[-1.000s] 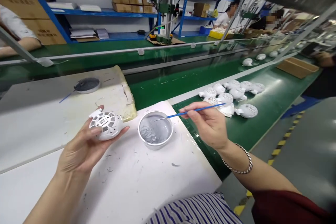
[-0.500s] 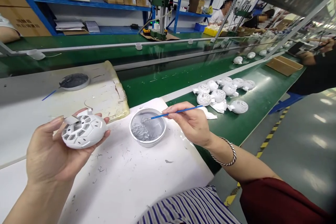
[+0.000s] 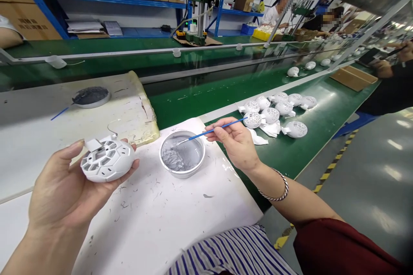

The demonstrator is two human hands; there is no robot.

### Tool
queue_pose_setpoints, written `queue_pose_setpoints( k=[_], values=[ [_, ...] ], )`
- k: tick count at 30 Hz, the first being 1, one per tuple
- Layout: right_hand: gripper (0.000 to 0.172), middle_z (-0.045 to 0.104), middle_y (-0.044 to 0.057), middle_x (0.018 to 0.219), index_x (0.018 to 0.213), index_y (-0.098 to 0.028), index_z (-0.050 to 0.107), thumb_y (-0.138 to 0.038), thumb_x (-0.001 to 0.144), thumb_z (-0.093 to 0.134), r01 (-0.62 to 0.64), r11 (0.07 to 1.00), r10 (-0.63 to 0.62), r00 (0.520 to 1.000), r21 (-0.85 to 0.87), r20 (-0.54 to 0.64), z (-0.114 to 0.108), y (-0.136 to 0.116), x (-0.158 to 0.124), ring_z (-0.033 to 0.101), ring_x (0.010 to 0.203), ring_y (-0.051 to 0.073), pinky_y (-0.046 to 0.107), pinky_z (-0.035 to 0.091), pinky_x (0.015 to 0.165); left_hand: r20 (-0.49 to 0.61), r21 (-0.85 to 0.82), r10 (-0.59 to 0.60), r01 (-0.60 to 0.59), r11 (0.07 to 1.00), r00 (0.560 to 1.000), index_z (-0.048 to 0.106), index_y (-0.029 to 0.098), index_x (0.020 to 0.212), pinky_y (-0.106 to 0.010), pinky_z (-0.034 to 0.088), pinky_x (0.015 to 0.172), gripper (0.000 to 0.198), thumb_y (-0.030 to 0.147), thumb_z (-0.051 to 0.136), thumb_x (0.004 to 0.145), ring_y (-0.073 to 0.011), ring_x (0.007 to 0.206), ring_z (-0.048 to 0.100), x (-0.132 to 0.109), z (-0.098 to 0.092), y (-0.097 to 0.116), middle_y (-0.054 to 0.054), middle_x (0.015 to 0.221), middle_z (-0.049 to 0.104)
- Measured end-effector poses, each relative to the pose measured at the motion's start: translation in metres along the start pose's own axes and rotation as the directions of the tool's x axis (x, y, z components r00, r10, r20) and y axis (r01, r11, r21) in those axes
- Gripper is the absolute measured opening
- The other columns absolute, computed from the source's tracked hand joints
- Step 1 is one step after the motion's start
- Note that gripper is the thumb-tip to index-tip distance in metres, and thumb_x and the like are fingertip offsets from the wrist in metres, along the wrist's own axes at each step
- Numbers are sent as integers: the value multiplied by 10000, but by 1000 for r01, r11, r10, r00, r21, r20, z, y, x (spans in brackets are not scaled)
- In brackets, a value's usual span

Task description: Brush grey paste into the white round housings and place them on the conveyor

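Observation:
My left hand (image 3: pixel 61 189) cups a round white plastic shell (image 3: pixel 107 163) with honeycomb openings, its inner side facing up. My right hand (image 3: pixel 235 142) pinches a thin blue brush (image 3: pixel 213 130), whose tip dips into a small round dish of grey paste (image 3: pixel 182 153) on the white work board (image 3: pixel 167 210). A silver bangle circles my right wrist.
Several more white shells (image 3: pixel 277 114) lie grouped on the green conveyor belt (image 3: pixel 206 94) to the right. A second grey dish with a blue brush (image 3: pixel 90 96) sits at the far left of the bench. Other people work along the line at the right and back.
The shell in my left hand has turned over, its open inner side now up, and moved left. The brush tip has shifted toward the dish's left side.

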State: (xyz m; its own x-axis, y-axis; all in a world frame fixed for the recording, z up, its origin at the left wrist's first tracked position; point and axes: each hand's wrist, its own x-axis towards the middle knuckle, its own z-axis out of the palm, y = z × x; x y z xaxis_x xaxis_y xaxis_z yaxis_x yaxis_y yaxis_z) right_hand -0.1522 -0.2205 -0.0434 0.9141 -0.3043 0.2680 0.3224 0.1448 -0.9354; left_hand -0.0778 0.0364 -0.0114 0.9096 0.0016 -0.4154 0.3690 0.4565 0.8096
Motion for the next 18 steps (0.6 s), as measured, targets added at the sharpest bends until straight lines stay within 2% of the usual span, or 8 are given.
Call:
queue_pose_setpoints(
  k=[4, 10, 18],
  values=[
    [209, 729, -15, 862, 847, -180, 586, -309, 774, 733, -113, 981, 127, 989, 156, -81, -5, -1, 5, 701, 732, 73, 178, 600, 695, 18, 7, 11, -11, 1000, 1000, 629, 126, 1016, -496, 588, 587, 306, 201, 526, 738, -358, 1054, 618, 0, -2, 0, -180, 1186, 630],
    [271, 728, -19, 840, 789, -182, 589, -291, 676, 810, -290, 884, 348, 932, 366, -103, -5, 5, 12, 706, 746, 82, 176, 598, 698, 37, 29, 2, -3, 1000, 999, 631, 101, 1060, -499, 590, 623, 342, 174, 515, 747, -340, 1067, 613, -2, -1, -1, -177, 1205, 623],
    [172, 722, -14, 768, 752, -164, 626, -240, 724, 778, -354, 825, 430, 899, 441, -83, 1, 0, 21, 705, 738, 78, 146, 593, 673, 65, 91, -37, 31, 995, 997, 671, 140, 1011, -523, 588, 665, 281, 237, 529, 788, -378, 1116, 581, -6, -2, -3, -179, 1231, 616]
  ],
)
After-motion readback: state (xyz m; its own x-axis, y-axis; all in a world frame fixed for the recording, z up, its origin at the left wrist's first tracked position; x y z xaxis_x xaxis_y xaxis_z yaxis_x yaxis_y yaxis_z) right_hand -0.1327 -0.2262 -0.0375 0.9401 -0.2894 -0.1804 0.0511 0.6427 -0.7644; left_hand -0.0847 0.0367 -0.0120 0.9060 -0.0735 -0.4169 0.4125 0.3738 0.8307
